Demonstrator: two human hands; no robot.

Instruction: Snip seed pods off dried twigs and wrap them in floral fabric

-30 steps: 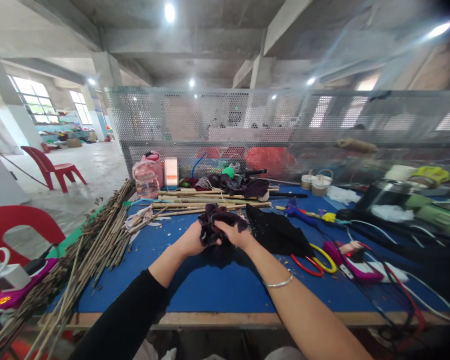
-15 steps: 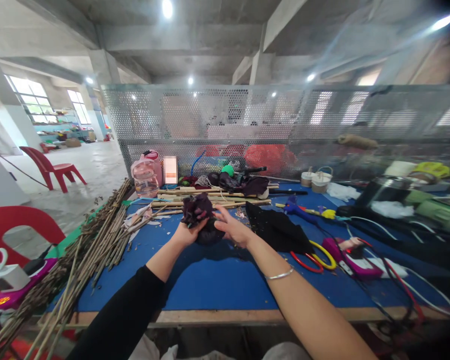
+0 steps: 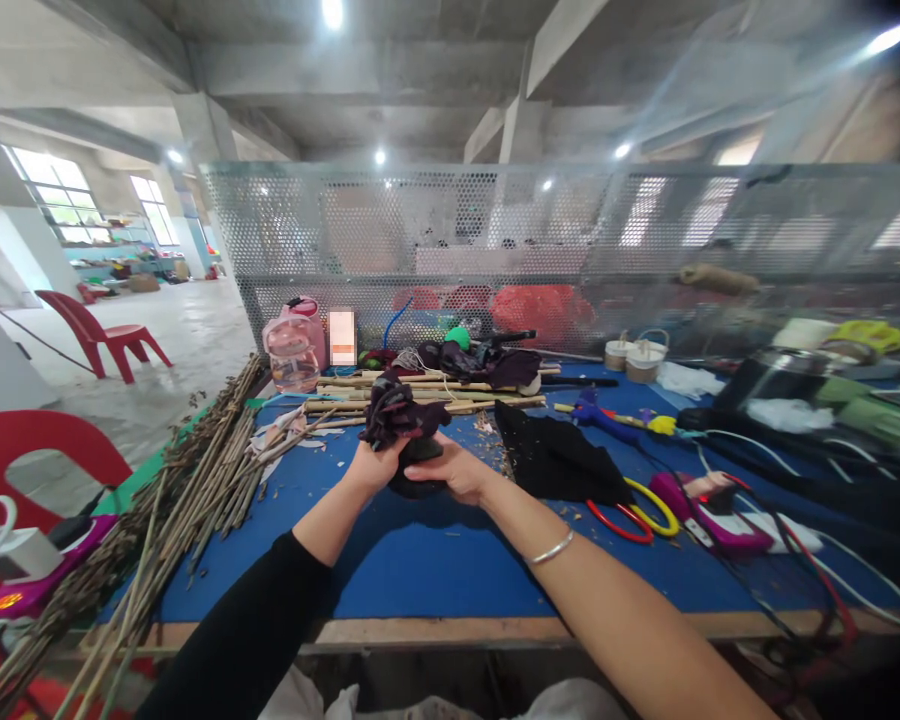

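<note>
Both of my hands hold a bunched piece of dark purple-black fabric [image 3: 399,415] above the blue table [image 3: 435,570]. My left hand [image 3: 371,465], in a black sleeve, grips the bunch from the left with closed fingers. My right hand [image 3: 457,468], with a silver bracelet on the wrist, cups the lower dark part from the right and below. A flat piece of black cloth [image 3: 551,460] lies just right of my hands.
Bundles of thin sticks [image 3: 187,500] lie along the table's left side, bamboo rods [image 3: 420,400] behind my hands. Scissors with red and yellow handles [image 3: 630,515], a purple tool [image 3: 709,510], cables and a blue glue gun [image 3: 596,412] sit on the right. A perforated metal screen [image 3: 495,250] backs the table.
The fabric has been gathered into a tighter bunch and raised a little. My right hand has shifted from the top of the fabric to underneath it.
</note>
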